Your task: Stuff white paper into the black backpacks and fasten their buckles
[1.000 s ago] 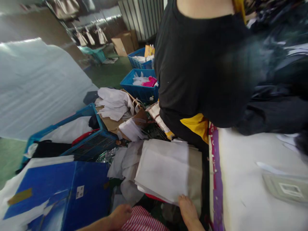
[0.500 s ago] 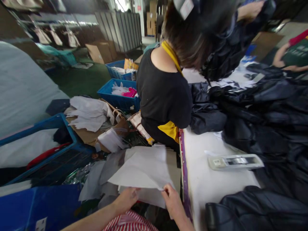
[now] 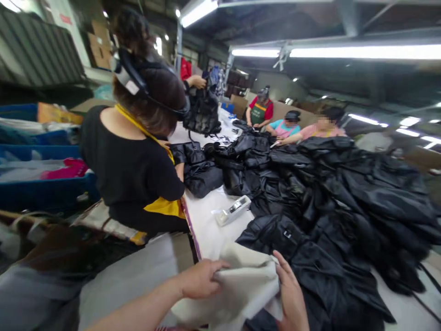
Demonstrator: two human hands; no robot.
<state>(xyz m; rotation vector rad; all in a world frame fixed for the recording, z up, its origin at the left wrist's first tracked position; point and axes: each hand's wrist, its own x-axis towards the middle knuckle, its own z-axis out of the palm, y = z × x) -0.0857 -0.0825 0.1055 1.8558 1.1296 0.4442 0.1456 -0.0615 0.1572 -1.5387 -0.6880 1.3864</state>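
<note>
My left hand (image 3: 200,278) pinches the near left edge of a white fabric sheet (image 3: 241,285), thumb on top. On the sheet's right side, my right hand (image 3: 292,299) holds it with fingers raised. The sheet hangs crumpled between both hands over the near edge of the white worktable (image 3: 210,225). A black padded bag (image 3: 275,232) lies just beyond the sheet, at the front of a large heap of black bags (image 3: 344,193).
A person in a black top and yellow apron (image 3: 134,170) sits close on the left, lifting a black bag. A white tape dispenser (image 3: 233,210) lies on the table. Blue crates (image 3: 41,193) stand at left. Three more people sit at the far end.
The view swung up and right from the floor pile to the table. Both hands took one white sheet off the stack and carried it over the table edge.
</note>
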